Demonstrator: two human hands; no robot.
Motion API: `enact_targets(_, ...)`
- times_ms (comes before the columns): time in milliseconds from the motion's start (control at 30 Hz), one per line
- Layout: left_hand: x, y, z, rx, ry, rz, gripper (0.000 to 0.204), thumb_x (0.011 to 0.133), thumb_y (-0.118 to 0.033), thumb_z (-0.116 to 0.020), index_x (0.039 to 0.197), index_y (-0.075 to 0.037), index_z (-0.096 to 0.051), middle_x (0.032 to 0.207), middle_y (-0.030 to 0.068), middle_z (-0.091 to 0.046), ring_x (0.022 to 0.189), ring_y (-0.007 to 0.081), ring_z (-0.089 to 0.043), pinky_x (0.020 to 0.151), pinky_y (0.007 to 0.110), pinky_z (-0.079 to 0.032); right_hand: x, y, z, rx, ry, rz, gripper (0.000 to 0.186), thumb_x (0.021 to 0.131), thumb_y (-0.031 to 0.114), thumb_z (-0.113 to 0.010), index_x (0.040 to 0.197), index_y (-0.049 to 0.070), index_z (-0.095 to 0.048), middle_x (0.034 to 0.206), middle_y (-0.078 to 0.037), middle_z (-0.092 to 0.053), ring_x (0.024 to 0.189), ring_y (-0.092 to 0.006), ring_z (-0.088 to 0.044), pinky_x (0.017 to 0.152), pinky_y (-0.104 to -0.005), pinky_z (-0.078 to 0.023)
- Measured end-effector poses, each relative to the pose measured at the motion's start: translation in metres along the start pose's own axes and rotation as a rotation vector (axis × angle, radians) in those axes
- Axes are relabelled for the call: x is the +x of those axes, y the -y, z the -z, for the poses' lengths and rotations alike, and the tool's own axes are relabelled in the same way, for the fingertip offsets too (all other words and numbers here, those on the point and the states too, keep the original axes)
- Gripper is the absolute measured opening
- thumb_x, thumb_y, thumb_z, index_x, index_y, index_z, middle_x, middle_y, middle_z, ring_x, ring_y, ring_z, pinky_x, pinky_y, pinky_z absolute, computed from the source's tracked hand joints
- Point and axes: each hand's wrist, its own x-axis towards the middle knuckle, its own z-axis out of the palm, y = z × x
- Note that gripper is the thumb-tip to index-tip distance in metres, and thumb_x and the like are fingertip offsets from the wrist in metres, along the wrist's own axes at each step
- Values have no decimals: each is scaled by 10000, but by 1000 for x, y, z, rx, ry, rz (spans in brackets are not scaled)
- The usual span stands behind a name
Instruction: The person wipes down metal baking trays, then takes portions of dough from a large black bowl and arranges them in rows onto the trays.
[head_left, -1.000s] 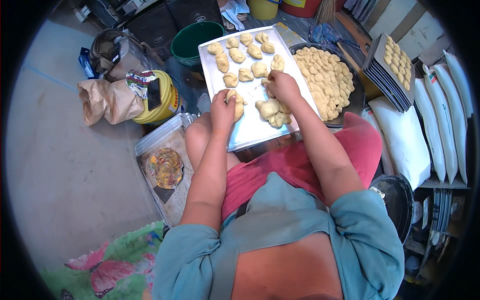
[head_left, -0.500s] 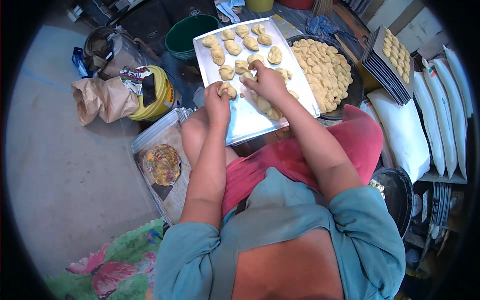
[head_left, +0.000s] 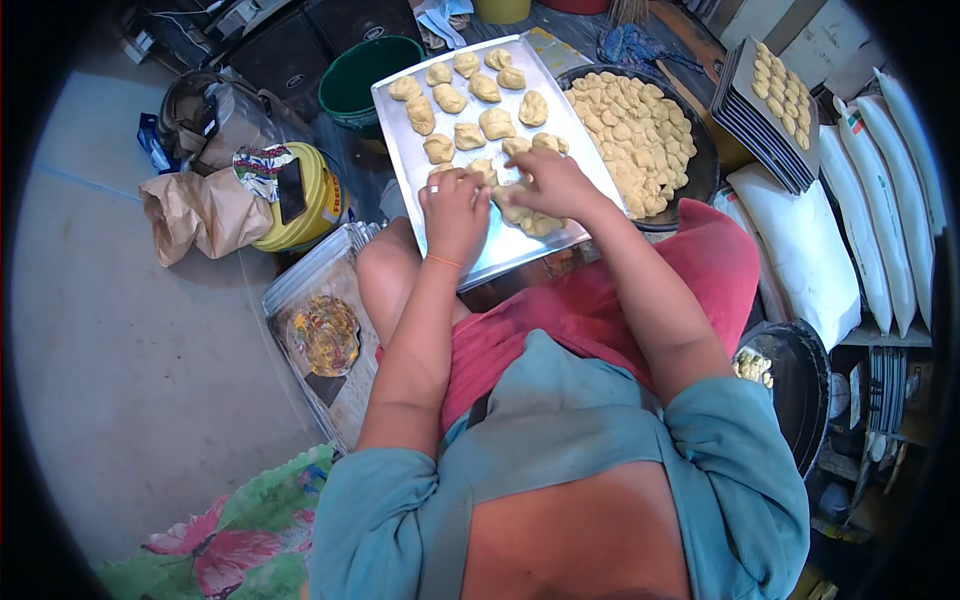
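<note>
A metal baking tray [head_left: 520, 248] rests across my knees, with several pale shaped dough pieces [head_left: 466, 135] in rows on its far half. My left hand [head_left: 455, 208] and my right hand [head_left: 552, 182] meet over the tray's near middle, fingers pinched together on one small dough piece [head_left: 484, 171] held between them. More dough [head_left: 540, 222] lies under my right hand. A dark round pan [head_left: 704, 172] heaped with small dough pieces sits just right of the tray.
A green bucket [head_left: 360, 78] stands beyond the tray. A yellow tub [head_left: 310, 196], a brown paper bag [head_left: 200, 212] and a lidded plastic box [head_left: 325, 335] lie at left. Stacked trays [head_left: 765, 125] and white sacks [head_left: 810, 250] are at right. A black pan [head_left: 795, 385] is beside my hip.
Both hands have come together at the tray's near middle. The right hand left the dough pile at the tray's right edge, and both now pinch one piece.
</note>
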Motion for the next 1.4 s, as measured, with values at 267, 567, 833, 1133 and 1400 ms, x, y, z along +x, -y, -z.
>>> enact_targets(267,-18,-18,7,-567,303,101,191,867,-156,-645,967,7,-648,972,129,-617,899,287,-615,748,331,-500,-35,1,-7,-123,223,-76,626,659,383,-804,1217,181,-603,1222,-62,-579,1146,-279,-485,957,-438,-342)
enact_targets(567,-40,21,19,-199,246,414,210,711,-163,-678,837,-9,-612,936,195,-611,825,361,-593,719,431,-480,-54,-18,19,-230,187,-87,828,584,432,-814,1320,178,-531,1275,-81,-517,1277,-266,-398,1012,-436,-294)
enact_targets(833,-33,-26,6,-173,120,-155,304,786,-215,-697,1038,-61,-625,1111,143,-581,1074,330,-524,922,441,-396,-51,-62,25,212,103,-60,663,622,83,-827,1240,90,-587,1217,-121,-583,1152,-282,-537,1003,-345,-418)
enact_targets(1133,-32,-46,-17,-72,299,-94,407,748,-343,-746,1038,-82,-632,1252,118,-524,1148,320,-486,965,447,-369,-52,-80,15,219,-186,-159,423,773,201,-771,1167,103,-654,1034,-117,-666,895,-249,-629,817,-337,-494)
enact_targets(1400,-35,-49,-22,-23,268,-45,491,744,-431,-741,1042,-62,-616,1262,127,-510,1167,330,-463,978,448,-347,-48,-85,30,702,-365,-367,416,791,162,-773,1165,50,-629,1015,-29,-618,758,-94,-526,679,-243,-464)
